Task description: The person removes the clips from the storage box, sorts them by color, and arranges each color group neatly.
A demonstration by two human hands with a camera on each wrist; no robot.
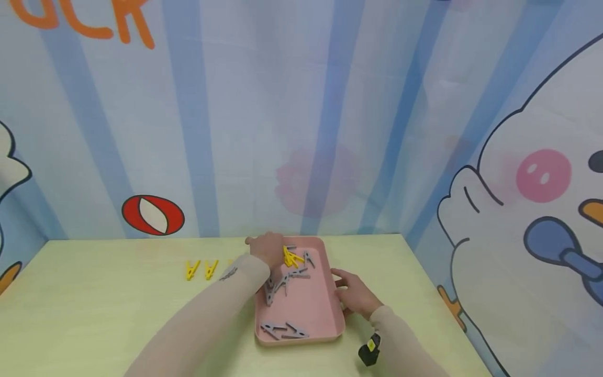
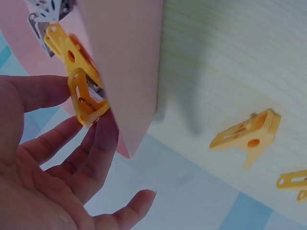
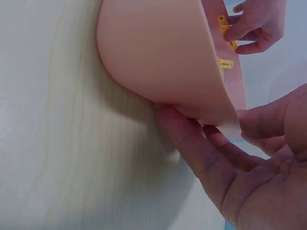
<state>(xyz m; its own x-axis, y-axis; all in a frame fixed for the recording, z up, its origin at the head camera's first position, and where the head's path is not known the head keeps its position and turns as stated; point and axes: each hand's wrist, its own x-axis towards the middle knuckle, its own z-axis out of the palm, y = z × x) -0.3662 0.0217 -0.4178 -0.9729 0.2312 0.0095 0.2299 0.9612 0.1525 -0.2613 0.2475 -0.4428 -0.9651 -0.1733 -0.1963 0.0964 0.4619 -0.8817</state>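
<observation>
Left hand (image 1: 267, 251): thumb and fingers clamped on yellow clothespin (image 2: 76, 99) at far left of pink tray (image 1: 308, 306), gray clothespins (image 1: 296, 331) inside. Right hand (image 1: 355, 294): fingers apart, touching tray's right wall.

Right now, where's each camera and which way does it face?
On the head, facing forward and down: pink tray, left hand, right hand, sleeves.
On the left wrist, facing the left hand, which pinches a yellow clip.
On the right wrist, facing the right hand against the tray's wall.
Both wrist views show the left hand and tray.
</observation>
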